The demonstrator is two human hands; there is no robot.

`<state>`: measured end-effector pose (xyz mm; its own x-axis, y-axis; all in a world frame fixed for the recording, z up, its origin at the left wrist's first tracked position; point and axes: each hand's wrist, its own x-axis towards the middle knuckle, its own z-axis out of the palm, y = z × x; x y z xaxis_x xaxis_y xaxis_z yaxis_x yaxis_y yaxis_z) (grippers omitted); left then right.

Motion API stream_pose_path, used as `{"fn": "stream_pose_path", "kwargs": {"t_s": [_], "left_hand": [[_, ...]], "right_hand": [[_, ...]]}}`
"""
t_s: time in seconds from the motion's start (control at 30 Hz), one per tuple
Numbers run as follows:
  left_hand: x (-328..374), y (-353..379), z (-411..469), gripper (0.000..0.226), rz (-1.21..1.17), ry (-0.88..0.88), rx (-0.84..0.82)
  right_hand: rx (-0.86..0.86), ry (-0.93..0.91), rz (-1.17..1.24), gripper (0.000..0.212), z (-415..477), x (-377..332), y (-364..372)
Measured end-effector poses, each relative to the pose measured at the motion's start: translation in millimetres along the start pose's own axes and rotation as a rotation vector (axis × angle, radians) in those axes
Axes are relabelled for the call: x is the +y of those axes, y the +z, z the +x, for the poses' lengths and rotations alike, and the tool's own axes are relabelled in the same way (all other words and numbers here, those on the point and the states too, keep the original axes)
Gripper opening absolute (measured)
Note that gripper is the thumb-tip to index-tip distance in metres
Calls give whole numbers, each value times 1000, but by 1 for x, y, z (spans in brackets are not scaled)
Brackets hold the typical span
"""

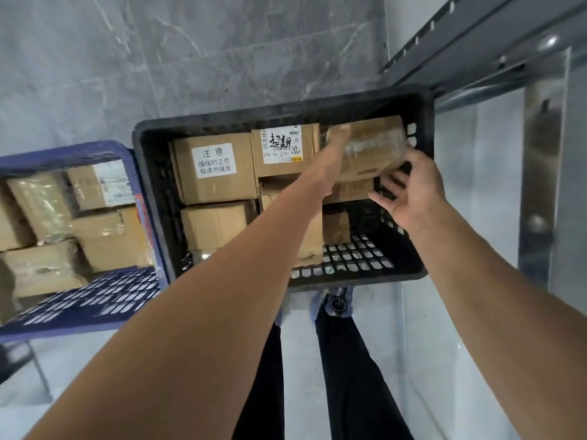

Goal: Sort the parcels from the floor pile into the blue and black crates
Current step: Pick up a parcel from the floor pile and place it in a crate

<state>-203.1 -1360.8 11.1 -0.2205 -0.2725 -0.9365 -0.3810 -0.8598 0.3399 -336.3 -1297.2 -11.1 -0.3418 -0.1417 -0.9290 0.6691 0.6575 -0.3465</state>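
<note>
Two perforated plastic crates stand side by side: one blue crate (139,198) on the left and one black crate (152,173) to its right, their walls nearly touching.

The blue crate holds five brown cardboard parcels that can be counted. One of them, a white-labelled box (101,185), lies at the far side, and the crate's left end is cut off by the frame.

The black crate holds at least six cardboard parcels. Among them are a box with a white printed caution label (216,168), a box with a shipping label marked in black pen (284,150), and a plain box (216,223) nearer the person.

One tape-wrapped brown parcel (371,150) sits tilted in the far right corner of the black crate, raised above the boxes under it.

The left hand (336,144) lies against this parcel's left end. Its fingers are blurred, and it cannot be told whether they curl round the parcel.

The right hand (409,185) is spread wide, fingers apart. It is just beside the parcel's near right corner, with the thumb up by the parcel's end, and it grips nothing.

Two legs in dark trousers (349,360) stand on the pale floor (428,328) just before the black crate. A grey metal shelf frame (476,49) rises to the right.
</note>
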Motion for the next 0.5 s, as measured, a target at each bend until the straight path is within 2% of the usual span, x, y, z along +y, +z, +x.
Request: {"fn": "stream_pose_path", "kwargs": {"t_s": [0.13, 0.27, 0.4, 0.5], "left_hand": [[-3, -7, 5, 78, -91, 9, 7], [-2, -8, 12, 50, -126, 1, 45], [2, -8, 12, 66, -120, 9, 61], [2, -4, 13, 85, -130, -19, 70]], "right_hand": [[47, -62, -167, 24, -5, 4, 2], [22, -124, -193, 26, -9, 7, 3], [25, -208, -203, 11, -5, 10, 5], [-5, -223, -202, 15, -3, 12, 4]]}}
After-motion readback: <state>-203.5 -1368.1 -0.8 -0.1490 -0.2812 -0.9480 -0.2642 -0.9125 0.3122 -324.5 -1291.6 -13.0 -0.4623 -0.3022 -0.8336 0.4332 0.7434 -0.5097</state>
